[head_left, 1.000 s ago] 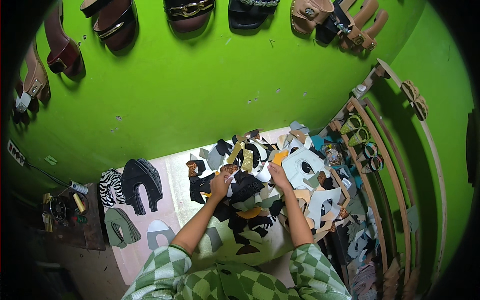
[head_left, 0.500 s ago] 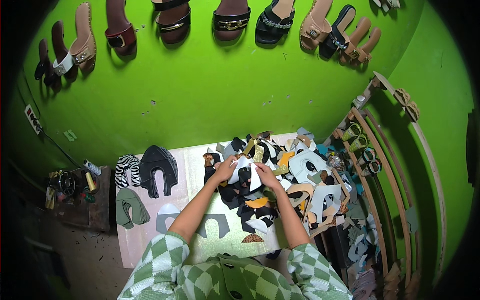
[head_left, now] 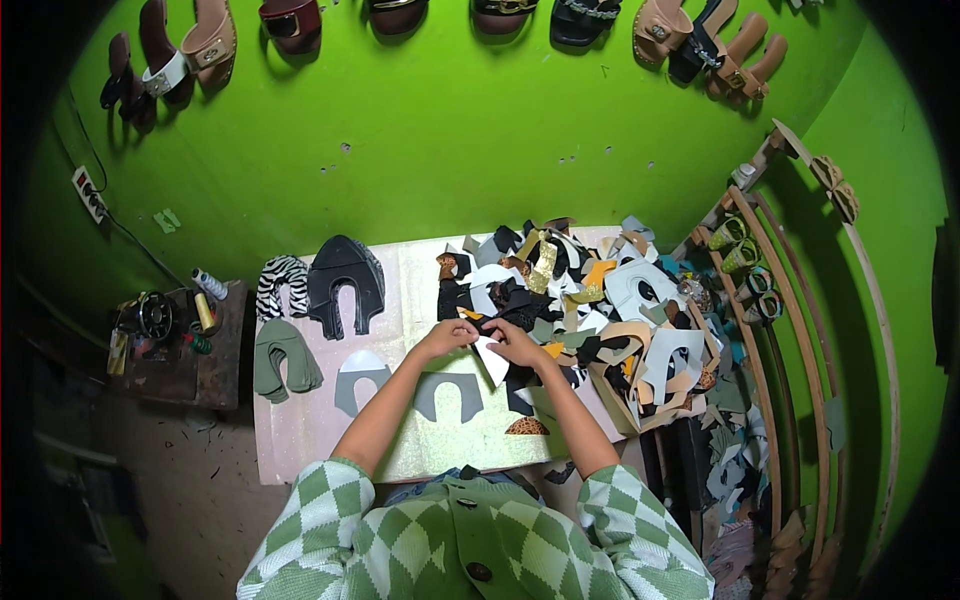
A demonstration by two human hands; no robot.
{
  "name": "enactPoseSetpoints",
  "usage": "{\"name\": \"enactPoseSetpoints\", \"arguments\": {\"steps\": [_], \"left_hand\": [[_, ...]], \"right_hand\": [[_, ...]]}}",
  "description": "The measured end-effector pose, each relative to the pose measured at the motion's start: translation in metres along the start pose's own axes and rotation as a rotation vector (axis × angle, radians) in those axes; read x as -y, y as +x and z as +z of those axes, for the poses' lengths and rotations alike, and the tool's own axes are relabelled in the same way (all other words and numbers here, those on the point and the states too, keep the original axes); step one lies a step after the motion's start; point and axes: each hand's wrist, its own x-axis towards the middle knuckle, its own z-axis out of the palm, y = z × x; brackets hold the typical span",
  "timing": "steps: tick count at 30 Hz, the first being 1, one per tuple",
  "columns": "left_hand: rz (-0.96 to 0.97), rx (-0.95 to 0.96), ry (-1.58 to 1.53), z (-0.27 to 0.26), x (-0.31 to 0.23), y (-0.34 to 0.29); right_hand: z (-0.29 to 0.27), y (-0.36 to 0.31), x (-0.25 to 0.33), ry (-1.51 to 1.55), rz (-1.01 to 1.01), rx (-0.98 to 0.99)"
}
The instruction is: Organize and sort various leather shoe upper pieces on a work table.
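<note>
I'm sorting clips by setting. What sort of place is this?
Probably a small sandal-making workshop: sandals line the green wall, black arch-shaped pieces are stacked on the table, and a heap of cut scraps lies toward its right side.

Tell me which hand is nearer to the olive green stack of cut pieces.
Left. The left hand is to the right of the olive green stack; the right hand is farther right, beyond the left one.
</note>
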Motion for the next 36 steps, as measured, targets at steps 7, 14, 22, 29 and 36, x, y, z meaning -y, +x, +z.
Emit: {"name": "enactPoseSetpoints", "arguments": {"steps": [7,14,22,29,36], "left_hand": [[-0.111,-0.219,-0.012,-0.006,0.020,-0.050],[-0.148,-0.367,0.129,-0.010,0.062,-0.081],[-0.358,-0.500,0.363,-0.001,0.083,-0.093],[-0.484,-0.546,0.412,0.002,0.079,-0.090],[-0.511,-0.489,0.387,-0.006,0.085,-0.086]], "right_hand": [[0.048,-0.020,-0.010,0.381,0.310,0.170],[0.078,-0.016,-0.050,0.406,0.347,-0.014],[0.108,-0.011,-0.046,-0.185,0.319,-0.408],[0.109,-0.010,-0.058,-0.191,0.384,-0.448],[0.109,-0.010,-0.057,-0.200,0.422,-0.431]]}}
